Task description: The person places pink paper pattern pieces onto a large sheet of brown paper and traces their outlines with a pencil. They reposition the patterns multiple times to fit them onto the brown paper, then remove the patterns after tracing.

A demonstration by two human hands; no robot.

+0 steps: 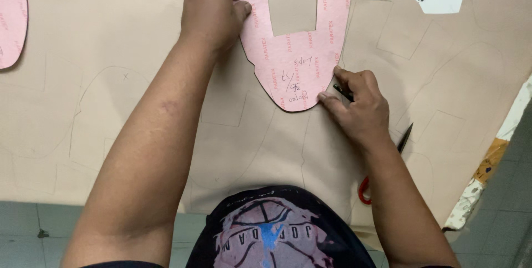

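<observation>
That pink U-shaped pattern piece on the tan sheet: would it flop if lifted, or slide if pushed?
The pink pattern piece lies flat with crisp cut edges, so it is probably thin card: light and fairly stiff. The left hand presses one prong, which suggests it slides easily on the tan sheet while the right hand works along its edge.

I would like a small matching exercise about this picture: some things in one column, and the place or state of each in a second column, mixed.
Things:
1. left hand
2. right hand
3. scissors
4. second pink template

Places or states:
a. lies at the left edge of the picture, only partly seen
b. presses the upper left arm of the pink template
c. holds a dark pen at the template's lower right edge
d. lies on the tan sheet, partly hidden by the right forearm

Pairs: 1-b, 2-c, 3-d, 4-a
</observation>
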